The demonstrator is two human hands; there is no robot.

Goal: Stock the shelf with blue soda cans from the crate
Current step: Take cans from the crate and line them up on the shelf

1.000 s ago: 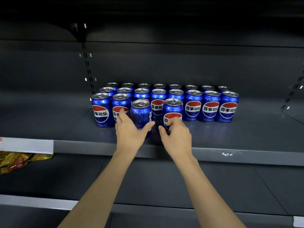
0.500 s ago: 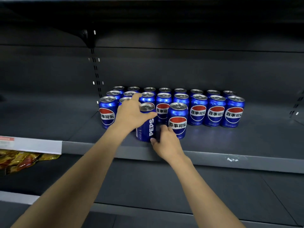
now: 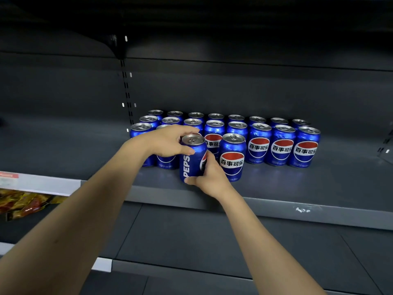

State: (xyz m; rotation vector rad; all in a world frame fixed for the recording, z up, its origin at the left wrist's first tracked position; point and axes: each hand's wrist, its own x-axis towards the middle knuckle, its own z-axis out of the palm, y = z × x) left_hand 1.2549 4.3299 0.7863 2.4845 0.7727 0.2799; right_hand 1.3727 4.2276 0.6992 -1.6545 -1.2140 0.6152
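Glossy blue printed metal cans (image 3: 231, 156) with bare silvery lids stand on a smooth, matt dark-grey metal shelf (image 3: 319, 184).

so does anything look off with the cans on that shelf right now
One thing: the front can gripped by the left hand and right hand is turned sideways, showing vertical PEPSI lettering, while its neighbour can and the front-row cans face logo-forward. All visible cans stand upright; no spills show.
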